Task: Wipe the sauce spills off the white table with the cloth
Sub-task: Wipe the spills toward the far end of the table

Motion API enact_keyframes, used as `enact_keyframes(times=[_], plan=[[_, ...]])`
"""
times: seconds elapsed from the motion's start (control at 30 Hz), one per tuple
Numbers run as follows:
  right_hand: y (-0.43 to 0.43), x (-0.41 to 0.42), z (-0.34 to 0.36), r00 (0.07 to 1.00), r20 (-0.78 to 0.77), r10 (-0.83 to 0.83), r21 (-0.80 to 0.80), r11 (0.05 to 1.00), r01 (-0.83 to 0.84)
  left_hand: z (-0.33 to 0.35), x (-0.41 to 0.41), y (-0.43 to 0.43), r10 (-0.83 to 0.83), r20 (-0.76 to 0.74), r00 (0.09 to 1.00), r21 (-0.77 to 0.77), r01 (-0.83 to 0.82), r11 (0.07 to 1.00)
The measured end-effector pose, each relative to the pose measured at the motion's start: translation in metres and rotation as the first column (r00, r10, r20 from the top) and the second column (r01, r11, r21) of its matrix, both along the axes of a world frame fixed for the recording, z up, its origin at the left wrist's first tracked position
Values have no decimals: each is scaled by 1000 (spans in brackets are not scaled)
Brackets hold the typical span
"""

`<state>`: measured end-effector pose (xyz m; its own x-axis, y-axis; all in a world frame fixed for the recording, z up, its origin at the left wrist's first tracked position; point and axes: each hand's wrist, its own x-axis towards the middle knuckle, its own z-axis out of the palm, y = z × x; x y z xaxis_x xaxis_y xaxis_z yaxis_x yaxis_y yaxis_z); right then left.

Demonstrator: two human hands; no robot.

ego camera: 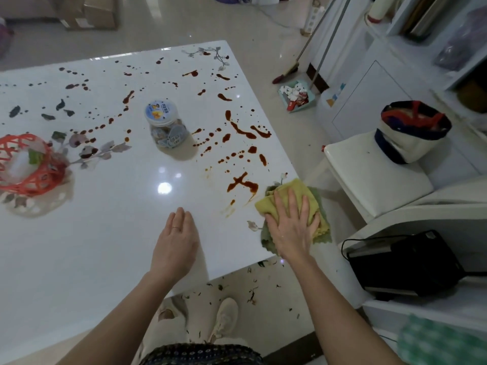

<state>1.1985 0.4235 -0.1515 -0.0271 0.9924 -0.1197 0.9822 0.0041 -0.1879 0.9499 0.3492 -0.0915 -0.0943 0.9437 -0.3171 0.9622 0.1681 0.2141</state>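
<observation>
Now the right hand (290,227) presses the cloth (292,187) flat at the near right edge of the worktop (105,233), its grip spread and pinching nothing. The left hand (176,238) rests open beside it, fingers together. Best, I judge, to sweep inward with even pressure over the glossy brown sauce spills (242,184), refolding the soft yellow-green fabric as it soils. The slick white surface should release them readily.

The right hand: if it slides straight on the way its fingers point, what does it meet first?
Probably only sauce. The right hand presses the cloth flat near the right edge of the white table, pointing away from the person, and the sauce streak ahead comes first. No standing object is in that line.
</observation>
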Motion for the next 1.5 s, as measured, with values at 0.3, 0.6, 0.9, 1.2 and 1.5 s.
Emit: enact_keyframes(times=[0.3, 0.6, 0.9, 1.2, 1.5], plan=[[-19, -12, -6, 999, 9, -48, 71, 996, 47, 3, 4, 1, -1, -43, 999, 15, 2, 1000], [-33, -29, -6, 985, -25, -169, 49, 984, 170, 5, -1, -1, -23, -8, 1000, -14, 23, 1000], [11, -11, 1, 933, 11, -359, -66, 931, 359, 1, -9, -1, -49, 29, 998, -32, 50, 998], [19, -12, -1, 870, 10, -493, -29, 870, 493, 1, -12, 0, -46, 41, 998, -43, 48, 998], [-45, -40, -12, 985, 13, -171, 226, 960, 164, 4, -3, 2, -54, -26, 998, -23, 53, 998]])
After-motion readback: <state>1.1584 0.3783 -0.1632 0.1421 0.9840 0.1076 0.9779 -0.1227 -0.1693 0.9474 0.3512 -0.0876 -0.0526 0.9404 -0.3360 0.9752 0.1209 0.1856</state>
